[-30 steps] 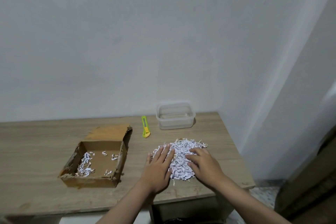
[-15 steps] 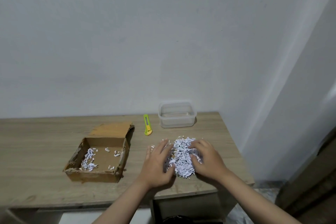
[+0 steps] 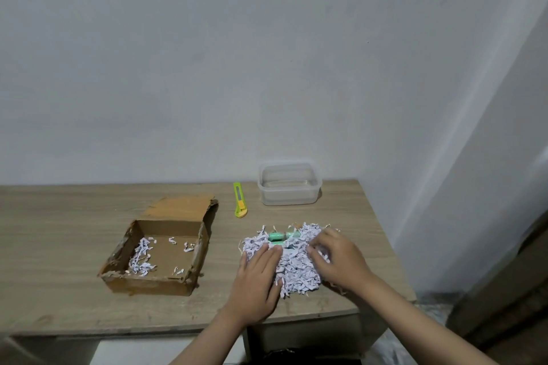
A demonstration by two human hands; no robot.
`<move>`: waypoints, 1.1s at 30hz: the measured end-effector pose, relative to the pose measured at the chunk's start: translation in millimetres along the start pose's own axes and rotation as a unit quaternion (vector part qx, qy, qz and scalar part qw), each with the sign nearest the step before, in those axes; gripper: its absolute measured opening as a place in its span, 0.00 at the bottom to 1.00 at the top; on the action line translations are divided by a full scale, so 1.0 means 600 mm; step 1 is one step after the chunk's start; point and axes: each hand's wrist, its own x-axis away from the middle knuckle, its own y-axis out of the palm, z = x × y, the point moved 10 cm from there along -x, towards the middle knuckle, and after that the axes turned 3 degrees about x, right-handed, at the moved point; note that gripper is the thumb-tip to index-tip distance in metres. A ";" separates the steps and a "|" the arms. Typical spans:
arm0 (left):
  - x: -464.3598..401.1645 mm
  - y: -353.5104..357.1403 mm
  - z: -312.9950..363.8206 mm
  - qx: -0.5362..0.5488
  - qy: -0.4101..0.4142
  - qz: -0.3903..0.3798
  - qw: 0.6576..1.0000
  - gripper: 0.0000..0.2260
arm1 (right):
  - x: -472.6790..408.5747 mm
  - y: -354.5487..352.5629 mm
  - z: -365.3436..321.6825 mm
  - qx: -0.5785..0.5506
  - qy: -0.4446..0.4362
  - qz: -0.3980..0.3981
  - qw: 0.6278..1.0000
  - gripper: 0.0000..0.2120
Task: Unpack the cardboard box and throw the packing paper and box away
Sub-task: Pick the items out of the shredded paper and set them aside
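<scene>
Where the paper shreds (image 3: pixel 296 268) part at their far side, two pale green items (image 3: pixel 281 236) poke out, too buried to identify. Both hands lie flat on the heap, fingers spread and gripping nothing: the left hand (image 3: pixel 257 281) presses its near-left side, the right hand (image 3: pixel 338 258) covers its right side with fingertips curled slightly into the shreds. From the heap, the box (image 3: pixel 160 252) sits at nine o'clock, well apart, open-topped, with a few stray shreds inside. A yellow-green cutter (image 3: pixel 239 200) lies at eleven o'clock and a clear tub (image 3: pixel 289 184) at twelve o'clock, near the wall. The heap sits close to the table's (image 3: pixel 59 231) near-right corner; bare wood stretches left of the box.
</scene>
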 end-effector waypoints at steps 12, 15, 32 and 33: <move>0.007 -0.006 -0.021 0.050 -0.059 0.032 0.996 0.26 | -0.149 0.093 -0.072 0.093 0.000 -0.166 0.982 0.11; 0.006 -0.007 -0.024 0.056 -0.068 0.031 0.996 0.25 | -0.160 0.114 -0.066 0.150 0.001 -0.210 0.966 0.08; 0.003 -0.007 -0.025 0.059 -0.071 0.030 0.995 0.24 | -0.152 0.033 -0.067 0.035 -0.021 -0.073 0.997 0.15; 0.003 -0.007 -0.026 0.059 -0.072 0.030 0.995 0.25 | -0.151 0.028 -0.072 0.034 -0.024 -0.072 0.997 0.13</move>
